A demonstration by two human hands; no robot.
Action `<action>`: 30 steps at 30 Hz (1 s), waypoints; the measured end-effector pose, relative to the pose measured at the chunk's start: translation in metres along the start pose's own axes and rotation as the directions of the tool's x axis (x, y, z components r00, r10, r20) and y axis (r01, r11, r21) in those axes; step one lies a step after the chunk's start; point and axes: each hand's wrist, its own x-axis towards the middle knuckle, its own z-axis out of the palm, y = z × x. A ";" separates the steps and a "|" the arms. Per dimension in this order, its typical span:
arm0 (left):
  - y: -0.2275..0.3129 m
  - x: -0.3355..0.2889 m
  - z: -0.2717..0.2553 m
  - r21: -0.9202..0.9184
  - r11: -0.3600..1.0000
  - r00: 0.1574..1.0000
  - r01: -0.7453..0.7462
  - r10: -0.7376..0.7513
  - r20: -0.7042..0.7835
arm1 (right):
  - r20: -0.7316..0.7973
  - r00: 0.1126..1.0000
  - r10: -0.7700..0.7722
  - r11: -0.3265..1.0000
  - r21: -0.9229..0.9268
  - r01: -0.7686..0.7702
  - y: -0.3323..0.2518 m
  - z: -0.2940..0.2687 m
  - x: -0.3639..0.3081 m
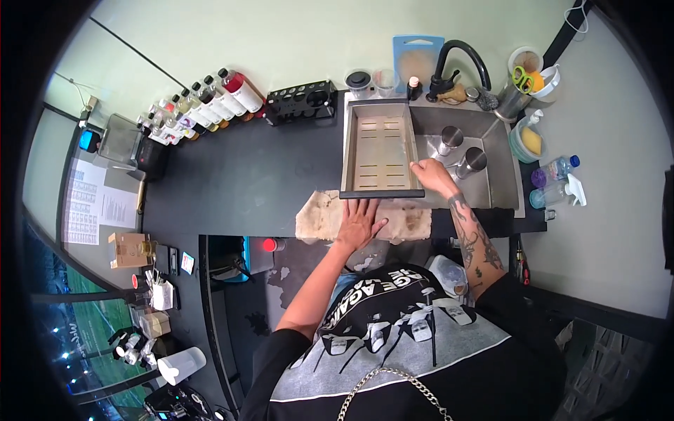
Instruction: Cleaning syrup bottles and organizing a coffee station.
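At centre frame, the left hand (360, 223) lies flat, fingers spread, on a stained cloth (323, 217) at the counter edge; the right hand (430, 173) curls over the drainer tray (379, 151) rim across the sink (502, 165); a firm, level grip seems wise.

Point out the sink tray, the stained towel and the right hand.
sink tray (379, 151), head view, on its slotted floor
stained towel (316, 217), head view, on its left part
right hand (432, 175), head view, on its back

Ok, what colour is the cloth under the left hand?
Beige, blotched with brown stains; cloth, head view.
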 end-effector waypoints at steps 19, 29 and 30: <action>-0.119 -0.064 -0.022 0.072 0.758 0.735 0.648 -0.599 -0.317 | -0.131 0.987 -0.090 0.996 -0.005 0.091 0.066 0.076 0.004; -0.136 -0.060 -0.049 -0.257 0.822 0.832 0.509 -0.546 -0.097 | -0.273 0.959 -0.078 0.996 -0.062 0.063 0.063 0.077 0.001; -0.137 -0.059 -0.049 -0.361 0.769 0.811 0.528 -0.583 -0.054 | -0.272 0.959 -0.079 0.996 -0.061 0.065 0.061 0.073 0.000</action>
